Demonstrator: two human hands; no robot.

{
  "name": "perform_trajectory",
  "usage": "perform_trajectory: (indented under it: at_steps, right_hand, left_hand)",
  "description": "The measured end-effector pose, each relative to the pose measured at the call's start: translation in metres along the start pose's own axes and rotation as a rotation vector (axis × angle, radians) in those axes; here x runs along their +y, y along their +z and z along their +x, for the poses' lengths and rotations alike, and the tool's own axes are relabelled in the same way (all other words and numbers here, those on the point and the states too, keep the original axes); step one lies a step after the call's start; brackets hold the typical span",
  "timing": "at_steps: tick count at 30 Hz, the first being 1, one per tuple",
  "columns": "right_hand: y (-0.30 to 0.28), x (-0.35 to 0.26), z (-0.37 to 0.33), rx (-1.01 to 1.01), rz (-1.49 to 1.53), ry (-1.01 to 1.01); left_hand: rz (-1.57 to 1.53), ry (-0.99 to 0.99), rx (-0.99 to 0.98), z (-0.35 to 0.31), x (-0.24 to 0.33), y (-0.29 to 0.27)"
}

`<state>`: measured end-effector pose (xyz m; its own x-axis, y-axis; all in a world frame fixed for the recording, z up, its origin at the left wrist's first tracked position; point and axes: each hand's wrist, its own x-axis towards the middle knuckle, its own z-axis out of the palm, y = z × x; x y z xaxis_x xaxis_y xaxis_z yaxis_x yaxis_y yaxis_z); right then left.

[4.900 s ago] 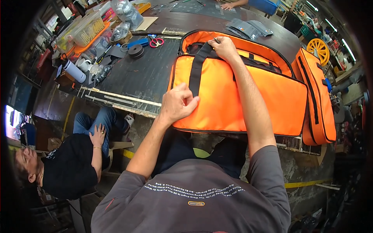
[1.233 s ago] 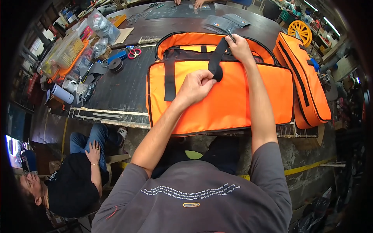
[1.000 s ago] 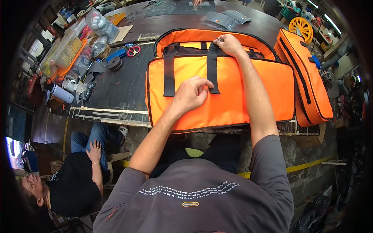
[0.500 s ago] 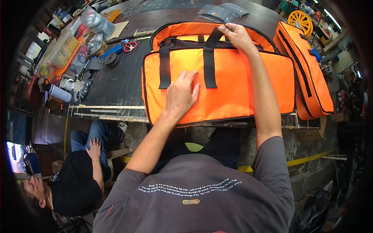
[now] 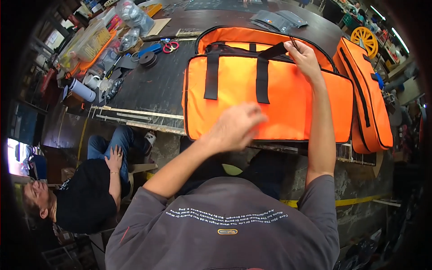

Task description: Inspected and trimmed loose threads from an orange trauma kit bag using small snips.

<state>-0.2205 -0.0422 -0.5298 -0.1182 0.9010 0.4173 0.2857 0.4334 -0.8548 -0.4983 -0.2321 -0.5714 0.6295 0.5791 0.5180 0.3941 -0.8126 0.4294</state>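
Note:
An orange bag (image 5: 288, 108) with black piping and its lid flap open lies on the dark bench in front of me. Two black webbing straps hang down its near panel, the left strap (image 5: 211, 76) and the middle strap (image 5: 263, 83). My right hand (image 5: 307, 60) pinches the upper end of the middle strap and pulls it toward the right; a thin dark item of unclear kind sticks up from the same fingers. Somewhat blurred, my left hand (image 5: 236, 127) is over the bag's lower near edge, its fingers loosely apart with nothing visible in them.
A second orange bag (image 5: 364, 99) stands to the right. On the left lie red-handled scissors (image 5: 170, 47), a black tape roll (image 5: 147, 59), a white bottle (image 5: 82, 90) and plastic tubs (image 5: 92, 45). Grey packets (image 5: 279, 20) lie behind. A seated person (image 5: 87, 193) is at the lower left.
My left hand has come off the panel between the straps and moved down and right. The right hand has drawn the strap's end further right. The view has shifted slightly left.

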Motion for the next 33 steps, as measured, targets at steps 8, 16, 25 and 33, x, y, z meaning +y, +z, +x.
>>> perform_trajectory:
  at_steps: [8, 16, 25, 33]
  right_hand:
    - [0.004, -0.013, 0.0, -0.062, -0.006, 0.027]
    - [0.012, -0.024, -0.011, -0.015, -0.069, 0.045]
    - [0.035, -0.025, -0.074, 0.05, 0.05, -0.147]
    - [0.054, -0.007, -0.138, -0.03, -0.471, -0.456]
  left_hand:
    - [-0.184, -0.36, 0.37, 0.065, -0.083, 0.028]
    - [-0.576, -0.727, -0.074, 0.112, -0.125, 0.005]
    - [-0.668, -0.824, 0.018, 0.111, -0.116, 0.001]
    - [-0.474, -0.523, 0.335, 0.077, -0.109, -0.028]
